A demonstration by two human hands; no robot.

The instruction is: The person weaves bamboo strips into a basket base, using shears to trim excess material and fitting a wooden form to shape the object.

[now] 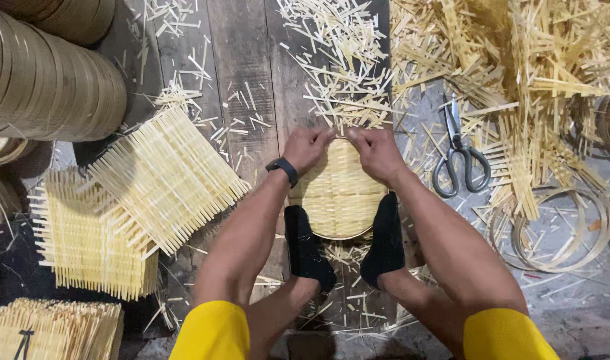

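Nearest the camera, two feet in black socks (385,240) pin the near rim of a round woven bamboo tray (336,193) against the plank floor (242,60). The tray lies flat between the feet and the hands, its weave tight, ribbed and pale yellow.

At its far edge the left hand (307,148), a black watch (283,168) on the wrist, curls its fingers over the rim and pinches it. The right hand (378,155) does the same just beside it, thumbs nearly meeting.

The risks, as I judge them: thin strips bent hard at the rim could snap or spring loose, split ends could drive splinters into bare fingers, and a sock slipping would let the tray tilt up.

To the left lie stacks of square woven mats (165,177) with bristling, untrimmed ends. To the right, steel scissors (458,150) rest open-handled among the trimmings, near thin coiled hoops (552,233). Farther off, loose offcuts (345,73) litter the boards, and a stack of smooth bent bands (45,80) fills the top left corner.
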